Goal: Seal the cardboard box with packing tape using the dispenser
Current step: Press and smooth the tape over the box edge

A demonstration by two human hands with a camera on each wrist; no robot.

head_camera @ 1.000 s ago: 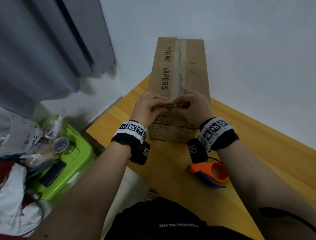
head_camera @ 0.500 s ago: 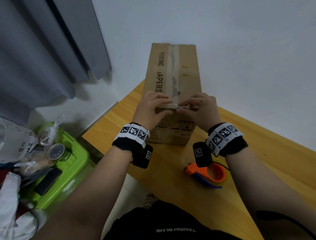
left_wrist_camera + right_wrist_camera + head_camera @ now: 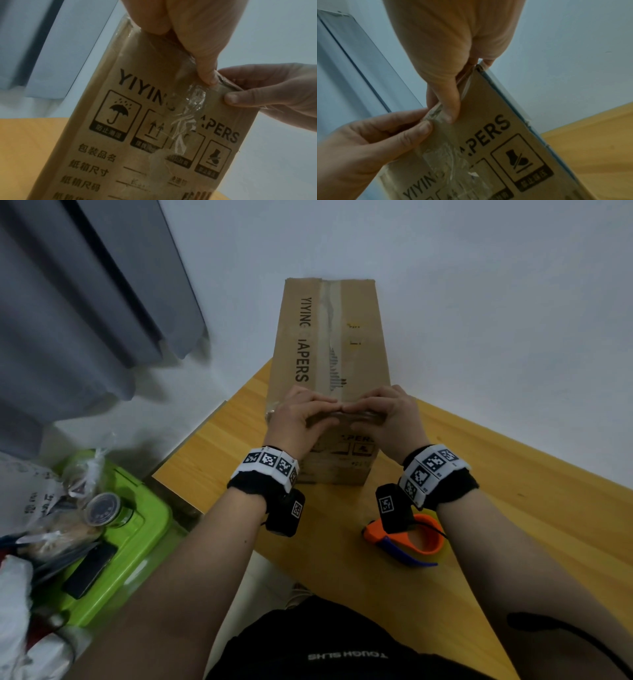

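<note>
Both hands are working along the near top edge of the cardboard box (image 3: pixel 329 364): the left hand (image 3: pixel 298 419) and the right hand (image 3: pixel 387 419), a little apart a second ago, are now meeting fingertip to fingertip at the middle of that edge. The fingers are lying flatter over the rim than before, with the thumbs pressing the clear packing tape (image 3: pixel 195 97) against the front face.
</note>
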